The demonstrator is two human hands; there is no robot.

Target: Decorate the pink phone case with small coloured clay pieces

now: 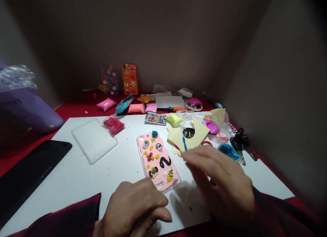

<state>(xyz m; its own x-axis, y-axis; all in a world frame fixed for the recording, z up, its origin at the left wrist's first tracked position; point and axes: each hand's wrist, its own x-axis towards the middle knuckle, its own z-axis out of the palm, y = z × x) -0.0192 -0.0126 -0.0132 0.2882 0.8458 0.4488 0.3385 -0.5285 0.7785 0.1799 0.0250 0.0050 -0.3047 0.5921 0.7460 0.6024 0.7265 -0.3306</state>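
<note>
A pink phone case [158, 162] decorated with small clay shapes, among them a black squiggle and a yellow leaf, lies on the white board [117, 186]. My left hand [135, 206] is just below the case's lower end, fingers bent; whether anything is between them is hidden. To the right of the case my right hand [219, 179] hovers with fingers bent over, its fingertips near a thin blue clay piece [184, 143] on the yellow paper [200, 128]. What its fingers hold, if anything, cannot be made out.
A clear case [94, 141] and a red clay packet [114, 125] lie left. Keys [240, 145] and blue clay [229, 151] are right. Clay packets [136, 108] line the back, before two upright decorated cases [129, 79]. A black phone [30, 172] lies far left.
</note>
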